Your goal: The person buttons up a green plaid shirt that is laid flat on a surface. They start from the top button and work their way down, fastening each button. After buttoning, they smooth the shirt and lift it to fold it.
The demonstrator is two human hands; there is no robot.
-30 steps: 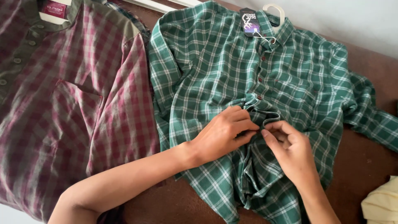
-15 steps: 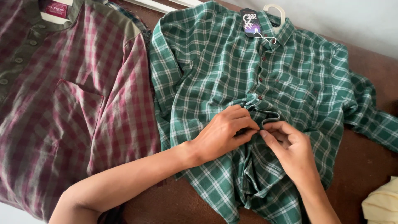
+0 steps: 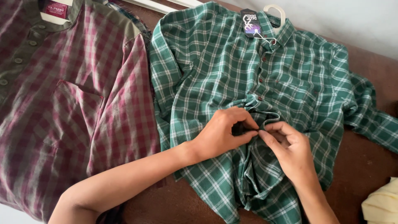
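Nearest the camera, at 6 o'clock, 2 bare forearms reach up over a brown desk [image 3: 365, 166]. At 5 o'clock a pale yellow cloth [image 3: 383, 203] lies at the edge. Just past centre the left hand [image 3: 222, 135] and the right hand [image 3: 290, 151] meet on the front of a green checked shirt [image 3: 199, 83] — fingers [image 3: 248, 133] of both pinched narrow on the bunched button strip, fingertips touching. That shirt lies flat, spread from centre toward 2 o'clock, its sleeve trailing off at 3 o'clock. At 9 o'clock a maroon checked shirt [image 3: 74, 108] lies beside it, edges touching. Farthest off, at 12 o'clock, a dark tag [image 3: 250, 23] and a white hanger hook [image 3: 277, 10] sit at the green collar.
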